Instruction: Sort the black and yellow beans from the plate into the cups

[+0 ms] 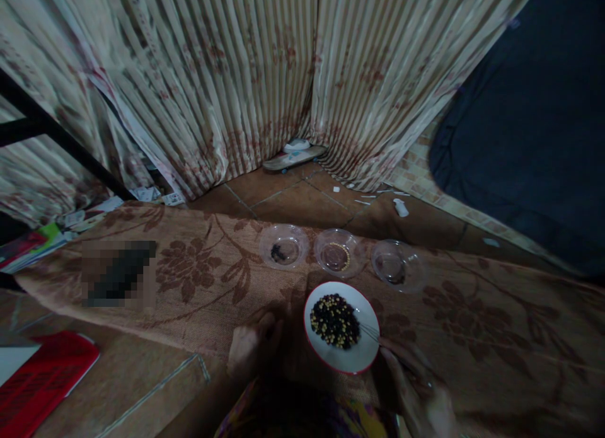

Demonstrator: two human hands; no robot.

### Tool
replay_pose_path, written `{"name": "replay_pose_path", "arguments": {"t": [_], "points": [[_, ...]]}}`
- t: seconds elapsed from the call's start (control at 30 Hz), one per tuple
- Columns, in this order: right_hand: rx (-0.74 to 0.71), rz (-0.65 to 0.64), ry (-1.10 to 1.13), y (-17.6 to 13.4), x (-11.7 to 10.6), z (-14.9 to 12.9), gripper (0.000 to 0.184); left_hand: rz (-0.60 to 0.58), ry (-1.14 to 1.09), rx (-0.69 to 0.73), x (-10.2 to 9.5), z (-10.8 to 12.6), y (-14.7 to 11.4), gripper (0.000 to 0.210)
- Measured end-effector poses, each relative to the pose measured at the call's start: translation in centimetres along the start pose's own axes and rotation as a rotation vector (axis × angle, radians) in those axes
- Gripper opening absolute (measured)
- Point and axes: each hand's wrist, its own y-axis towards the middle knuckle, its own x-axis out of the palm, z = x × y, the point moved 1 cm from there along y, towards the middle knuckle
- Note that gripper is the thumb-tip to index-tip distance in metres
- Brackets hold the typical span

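A white plate with a red rim (363, 305) holds a pile of mixed black and yellow beans or kernels (334, 321). My right hand (418, 384) is at the plate's lower right, closed around a fork (370, 330) whose tines reach over the rim beside the pile. To the left of the plate, my left hand (253, 342) rests curled on the cloth, apart from the plate. Beyond the plate stand three clear plastic bowls: the left bowl (295, 261) has a few dark pieces, the middle bowl (325, 261) some pale yellow ones, the right bowl (385, 271) a few dark bits.
A brown flower-patterned cloth (227, 249) covers the long table. A blurred-out dark object (120, 274) lies at its left. Behind are striped curtains (246, 79), a skateboard (293, 158) on the tiled floor, and a large dark cover (524, 129) at right.
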Motion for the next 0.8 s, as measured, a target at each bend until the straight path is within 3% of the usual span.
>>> {"name": "replay_pose_path", "arguments": {"t": [0.37,0.8], "points": [[0.045,0.032,0.036,-0.26,0.41,0.37,0.028,-0.041,0.025,-0.016,-0.02,-0.02,-0.04,0.032],[-0.02,0.094,0.004,0.01,0.08,0.1,0.028,-0.04,0.012,-0.029,-0.3,0.32,0.05,0.031]]}}
